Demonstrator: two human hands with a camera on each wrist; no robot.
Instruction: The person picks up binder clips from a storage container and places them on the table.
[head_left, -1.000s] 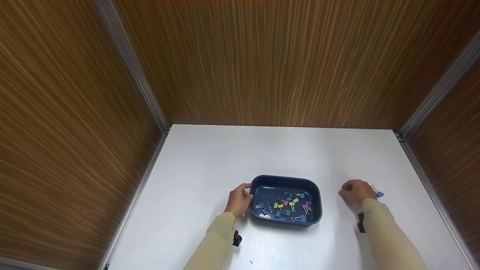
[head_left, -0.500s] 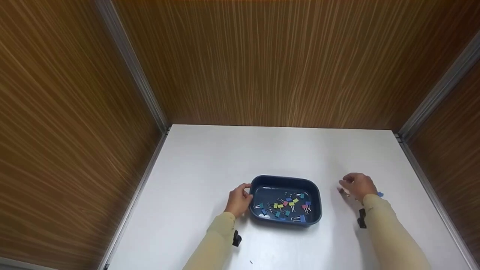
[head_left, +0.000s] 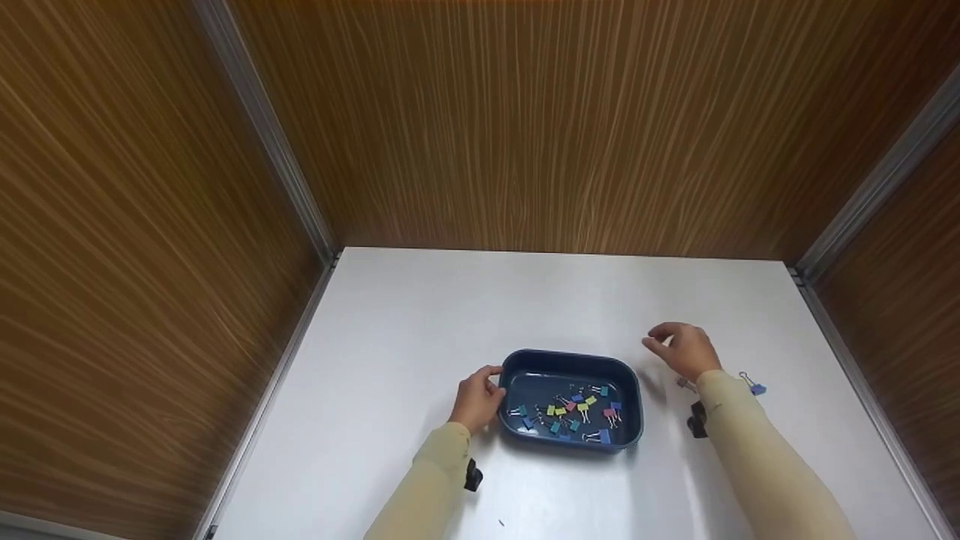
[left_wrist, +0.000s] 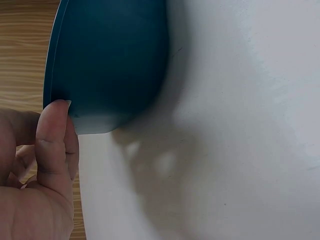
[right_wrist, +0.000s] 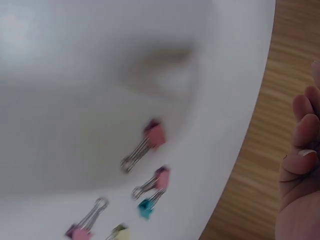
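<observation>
My left hand (head_left: pixel 478 399) holds the left end of a dark blue plastic tray (head_left: pixel 536 384). In the left wrist view the thumb (left_wrist: pixel 52 127) lies against the tray's outer wall (left_wrist: pixel 110 60), just below the rim. Yellow, pink, teal and blue binder clips (head_left: pixel 585 407) lie scattered in the tray. My right hand (head_left: pixel 682 349) hovers over the table to the right of the tray, thumb and forefinger bent towards each other, nothing visible between them. Below it a pink binder clip (head_left: pixel 684 383) rests on the table, partly behind the sleeve.
A blue binder clip (head_left: pixel 756 388) lies farther right on the white table (head_left: pixel 420 322). The right wrist view shows several more clips, including a pink one (right_wrist: pixel 155 135) and a teal one (right_wrist: pixel 145 207). Wood-grain panels (head_left: pixel 555 150) close off the back and sides.
My right hand has lifted off the table and moved left and away from me. The pink binder clip, hidden under its fingers before, now shows. My left hand and the tray stay put.
</observation>
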